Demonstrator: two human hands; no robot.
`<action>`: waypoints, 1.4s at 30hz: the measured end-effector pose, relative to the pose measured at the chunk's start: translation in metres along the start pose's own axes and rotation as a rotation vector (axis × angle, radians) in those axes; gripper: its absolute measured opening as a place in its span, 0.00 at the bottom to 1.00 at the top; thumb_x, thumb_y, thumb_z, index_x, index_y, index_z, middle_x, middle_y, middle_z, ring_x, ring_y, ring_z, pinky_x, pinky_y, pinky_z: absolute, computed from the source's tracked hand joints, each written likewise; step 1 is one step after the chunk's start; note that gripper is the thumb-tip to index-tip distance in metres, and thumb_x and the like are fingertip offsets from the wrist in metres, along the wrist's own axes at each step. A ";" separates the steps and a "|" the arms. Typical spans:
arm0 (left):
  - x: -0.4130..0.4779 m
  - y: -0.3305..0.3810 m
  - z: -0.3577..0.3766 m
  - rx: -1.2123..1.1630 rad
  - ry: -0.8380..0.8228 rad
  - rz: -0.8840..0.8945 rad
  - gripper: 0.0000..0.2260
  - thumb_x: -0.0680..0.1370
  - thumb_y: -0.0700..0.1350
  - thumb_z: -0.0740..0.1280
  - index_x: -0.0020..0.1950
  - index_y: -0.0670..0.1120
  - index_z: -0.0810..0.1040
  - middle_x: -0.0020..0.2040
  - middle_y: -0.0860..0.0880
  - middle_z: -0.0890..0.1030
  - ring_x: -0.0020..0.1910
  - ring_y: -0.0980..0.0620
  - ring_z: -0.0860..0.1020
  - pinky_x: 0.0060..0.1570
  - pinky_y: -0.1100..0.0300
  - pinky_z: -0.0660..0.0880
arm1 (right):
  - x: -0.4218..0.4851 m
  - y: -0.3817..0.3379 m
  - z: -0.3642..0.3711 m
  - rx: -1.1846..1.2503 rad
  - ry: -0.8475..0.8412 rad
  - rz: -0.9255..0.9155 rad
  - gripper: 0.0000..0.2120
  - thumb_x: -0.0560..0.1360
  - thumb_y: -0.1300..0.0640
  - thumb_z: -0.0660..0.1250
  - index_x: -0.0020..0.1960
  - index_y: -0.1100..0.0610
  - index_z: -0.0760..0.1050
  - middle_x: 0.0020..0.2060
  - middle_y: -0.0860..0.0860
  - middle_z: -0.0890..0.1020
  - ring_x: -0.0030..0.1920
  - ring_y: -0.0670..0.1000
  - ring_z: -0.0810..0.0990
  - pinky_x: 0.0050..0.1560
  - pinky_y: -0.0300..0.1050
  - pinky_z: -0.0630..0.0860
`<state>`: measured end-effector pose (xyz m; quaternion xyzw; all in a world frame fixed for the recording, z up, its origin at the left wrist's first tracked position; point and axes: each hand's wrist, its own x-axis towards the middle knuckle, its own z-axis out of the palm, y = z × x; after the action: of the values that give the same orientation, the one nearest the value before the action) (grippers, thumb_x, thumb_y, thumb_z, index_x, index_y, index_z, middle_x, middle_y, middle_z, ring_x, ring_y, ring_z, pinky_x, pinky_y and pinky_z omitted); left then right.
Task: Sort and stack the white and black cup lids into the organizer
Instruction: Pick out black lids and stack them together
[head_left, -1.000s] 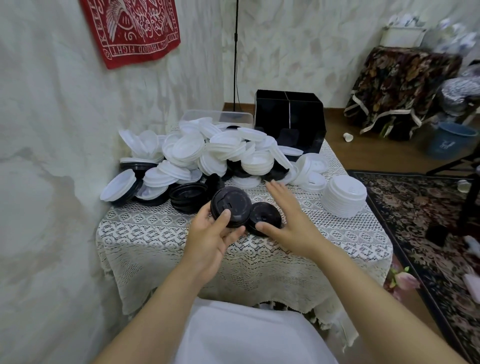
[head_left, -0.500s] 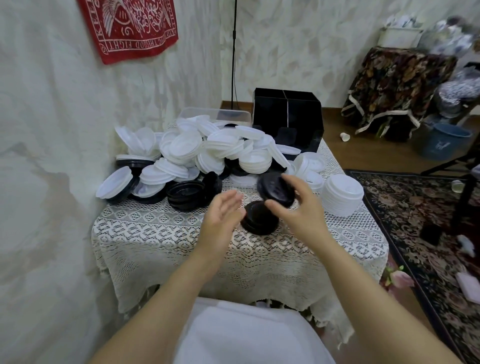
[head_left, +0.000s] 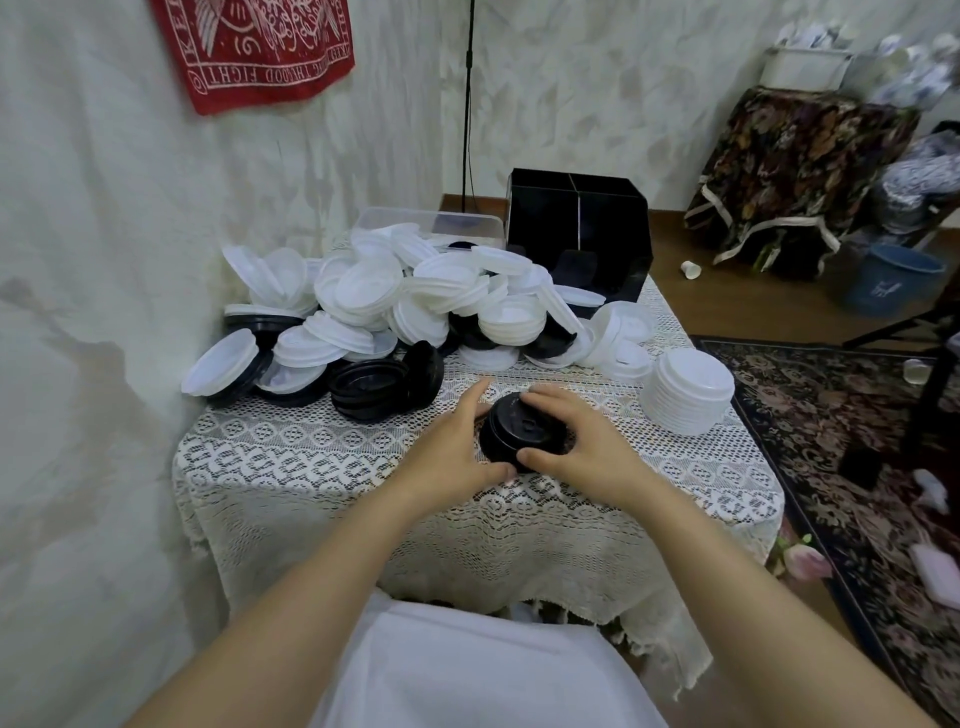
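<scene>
Centrally, a stack of black cup lids (head_left: 511, 431) sits on the lace-covered worktop (head_left: 311, 457), right hand (head_left: 587, 447) curled over it, left hand (head_left: 447, 447) pressing straight fingers against its side.

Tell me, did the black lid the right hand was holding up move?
Yes. The black lid went down onto the small black stack left of the white stack, where the right hand grips it.

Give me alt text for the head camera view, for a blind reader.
A right hand curls over a short stack of black lids on a lace-covered table, while the left hand presses against its side. Behind are a jumbled pile of white and black lids and a black organizer.
</scene>
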<state>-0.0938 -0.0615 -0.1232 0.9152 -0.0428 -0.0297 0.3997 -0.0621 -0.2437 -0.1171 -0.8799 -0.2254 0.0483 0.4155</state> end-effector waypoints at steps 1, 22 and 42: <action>0.001 -0.001 0.001 0.000 0.002 0.002 0.47 0.69 0.51 0.76 0.77 0.56 0.47 0.74 0.53 0.66 0.72 0.51 0.64 0.66 0.56 0.63 | 0.001 0.001 0.001 -0.005 -0.011 0.004 0.32 0.71 0.56 0.75 0.72 0.52 0.68 0.70 0.44 0.66 0.68 0.41 0.64 0.71 0.40 0.61; 0.002 -0.001 0.007 0.151 0.101 0.065 0.24 0.77 0.54 0.65 0.73 0.56 0.64 0.66 0.56 0.72 0.66 0.53 0.68 0.64 0.51 0.67 | -0.001 0.019 0.001 0.038 0.037 0.040 0.28 0.70 0.56 0.76 0.68 0.47 0.73 0.69 0.43 0.71 0.69 0.44 0.68 0.72 0.46 0.64; 0.000 -0.008 -0.004 0.099 0.690 0.105 0.17 0.79 0.39 0.63 0.69 0.41 0.70 0.62 0.45 0.72 0.48 0.46 0.76 0.48 0.62 0.69 | -0.004 0.018 0.007 -0.109 0.087 0.053 0.28 0.75 0.48 0.70 0.72 0.46 0.67 0.69 0.41 0.65 0.67 0.44 0.67 0.65 0.40 0.66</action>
<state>-0.0931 -0.0531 -0.1264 0.8861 0.0466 0.3040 0.3468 -0.0608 -0.2505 -0.1358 -0.9082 -0.1859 0.0088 0.3747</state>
